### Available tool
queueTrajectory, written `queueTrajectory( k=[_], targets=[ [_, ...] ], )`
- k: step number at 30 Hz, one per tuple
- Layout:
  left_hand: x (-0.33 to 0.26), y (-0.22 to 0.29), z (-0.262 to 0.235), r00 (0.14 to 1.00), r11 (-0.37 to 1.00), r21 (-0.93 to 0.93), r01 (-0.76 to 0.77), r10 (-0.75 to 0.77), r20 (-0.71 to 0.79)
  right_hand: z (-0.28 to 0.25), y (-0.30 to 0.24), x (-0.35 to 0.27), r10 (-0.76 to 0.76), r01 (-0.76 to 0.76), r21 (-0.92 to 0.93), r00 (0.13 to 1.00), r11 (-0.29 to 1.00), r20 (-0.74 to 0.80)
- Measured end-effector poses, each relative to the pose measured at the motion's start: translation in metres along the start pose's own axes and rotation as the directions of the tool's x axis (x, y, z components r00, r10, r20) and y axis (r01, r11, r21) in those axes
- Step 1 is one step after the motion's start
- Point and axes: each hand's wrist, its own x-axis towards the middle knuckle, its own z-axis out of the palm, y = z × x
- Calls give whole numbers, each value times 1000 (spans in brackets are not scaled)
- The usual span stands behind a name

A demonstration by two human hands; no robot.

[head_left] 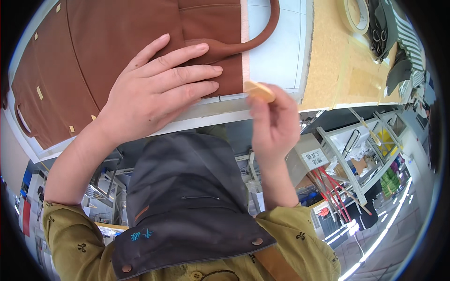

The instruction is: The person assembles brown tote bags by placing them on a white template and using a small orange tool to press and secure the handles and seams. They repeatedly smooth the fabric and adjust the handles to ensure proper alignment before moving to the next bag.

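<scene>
A brown leather bag panel (131,28) lies flat on the white work surface, with small pale tape pieces stuck on it. My left hand (159,84) rests on the panel, fingers spread and stretched out, the tips near the base of a rounded brown handle (262,40). A pale pink strip (244,33) runs along the panel's right edge. Just past that edge, my right hand (276,122) pinches a small flat tan piece (260,91) with a rounded outline between thumb and fingers. What the piece is made of I cannot make out.
To the right, a tan board (328,61) carries a tape roll (354,16), with scissors (377,37) and dark scraps beyond. Below the table's edge stand metal frames (342,164) and a grey box (307,157) with red rods. A dark apron (187,187) covers my front.
</scene>
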Motion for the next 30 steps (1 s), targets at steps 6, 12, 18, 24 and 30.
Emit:
queueTrajectory(
  k=[6,12,18,24,30],
  targets=[
    [-1,1,1,999,1000,-14,-8,7,-50,19,-5,-19,-42,41,-102,999,994,-13],
    [0,0,0,999,1000,-26,-16,15,-42,24,3,-27,-39,31,-95,996,995,-83],
    [2,8,5,997,996,92,3,3,-71,21,2,-30,26,-27,-8,996,1000,-87],
    [-3,-3,-4,985,984,39,-174,174,8,17,-1,-25,73,-57,199,994,978,-77],
    [-1,0,-2,997,998,-59,-31,27,-79,13,3,-25,16,-10,137,999,991,-44]
  ],
)
